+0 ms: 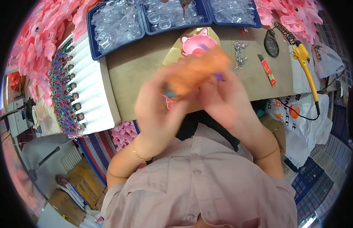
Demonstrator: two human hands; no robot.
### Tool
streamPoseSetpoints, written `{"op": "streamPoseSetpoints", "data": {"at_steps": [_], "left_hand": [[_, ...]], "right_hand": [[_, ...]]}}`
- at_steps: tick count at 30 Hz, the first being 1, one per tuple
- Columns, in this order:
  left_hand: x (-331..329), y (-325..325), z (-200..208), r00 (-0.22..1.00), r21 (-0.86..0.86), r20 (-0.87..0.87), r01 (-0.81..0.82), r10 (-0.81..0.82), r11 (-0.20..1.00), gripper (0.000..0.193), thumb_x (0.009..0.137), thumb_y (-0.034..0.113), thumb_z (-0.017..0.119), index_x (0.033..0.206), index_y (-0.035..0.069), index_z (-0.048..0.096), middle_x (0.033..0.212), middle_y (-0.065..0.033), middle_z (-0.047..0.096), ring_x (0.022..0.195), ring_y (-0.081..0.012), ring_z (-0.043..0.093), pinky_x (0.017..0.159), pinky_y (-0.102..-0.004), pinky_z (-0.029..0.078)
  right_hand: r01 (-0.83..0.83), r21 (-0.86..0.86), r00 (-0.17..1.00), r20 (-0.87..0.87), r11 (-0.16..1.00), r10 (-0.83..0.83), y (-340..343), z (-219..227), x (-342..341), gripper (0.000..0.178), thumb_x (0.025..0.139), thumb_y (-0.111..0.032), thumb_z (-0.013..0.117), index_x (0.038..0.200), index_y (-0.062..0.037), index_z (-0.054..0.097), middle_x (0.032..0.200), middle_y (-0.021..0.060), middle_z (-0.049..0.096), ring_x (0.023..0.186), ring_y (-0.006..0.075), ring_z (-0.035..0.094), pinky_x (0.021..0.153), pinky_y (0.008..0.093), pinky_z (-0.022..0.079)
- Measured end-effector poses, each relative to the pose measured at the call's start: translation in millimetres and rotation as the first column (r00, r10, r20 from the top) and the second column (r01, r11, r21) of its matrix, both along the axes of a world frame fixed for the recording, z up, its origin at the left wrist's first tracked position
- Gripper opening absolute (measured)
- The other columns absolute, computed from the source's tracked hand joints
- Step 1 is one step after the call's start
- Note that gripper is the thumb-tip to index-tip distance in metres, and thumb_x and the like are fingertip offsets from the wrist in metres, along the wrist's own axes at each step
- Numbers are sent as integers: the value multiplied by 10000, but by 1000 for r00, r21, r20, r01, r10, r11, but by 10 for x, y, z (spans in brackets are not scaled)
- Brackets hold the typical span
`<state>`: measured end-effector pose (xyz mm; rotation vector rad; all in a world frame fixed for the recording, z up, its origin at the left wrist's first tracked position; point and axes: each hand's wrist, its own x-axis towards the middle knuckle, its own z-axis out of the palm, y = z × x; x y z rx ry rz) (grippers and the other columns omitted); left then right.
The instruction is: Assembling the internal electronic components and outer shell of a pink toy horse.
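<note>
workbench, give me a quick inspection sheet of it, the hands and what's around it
surface: brown table, partly covered
job's things: orange piece, motion-blurred; pink piece on a yellow holder
clutter: red cutter, black oval item, small metal bits, blue bins of clear parts
grippers: left hand and right hand both hold the orange piece
cables: black cord from the yellow tool; coloured wires bunched along white foam
surroundings: pink parts heaped at both far corners, white bag right, cartons lower left

Two hands point(155, 100) point(226, 93), one orange item point(197, 72), three navy bins point(121, 46) point(180, 29) point(237, 24), one red cutter point(267, 71)
</note>
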<state>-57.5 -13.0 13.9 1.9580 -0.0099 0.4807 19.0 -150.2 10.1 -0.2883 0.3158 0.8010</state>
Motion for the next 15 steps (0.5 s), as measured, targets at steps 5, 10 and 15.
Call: {"op": "streamPoseSetpoints", "data": {"at_steps": [5,10,15], "left_hand": [[196,11,9,989,-987,-136,-140,-53,-81,481,969,372,475,1313,36,451,1279,-131,520,1171,-244,514,1022,-378,406],[284,-127,-162,937,-872,178,8,-301,-490,422,979,389,444,1268,85,493,1196,-45,572,1178,-180,493,1083,-339,328],[215,32,-201,892,-803,366,159,-264,-574,402,985,374,408,1269,119,536,1276,-16,553,1283,-242,416,1137,-459,241]], "right_hand": [[231,-236,738,675,944,-12,2,97,-129,485,991,-313,395,1295,65,414,1361,191,448,1255,288,449,1043,373,339],[782,-277,-236,698,558,676,199,30,-413,512,940,-348,489,1235,69,516,1267,224,530,1169,339,526,996,444,356],[686,-215,-132,903,695,409,-60,154,-137,287,819,-110,593,1069,30,613,1048,158,641,959,318,624,802,373,479]]}}
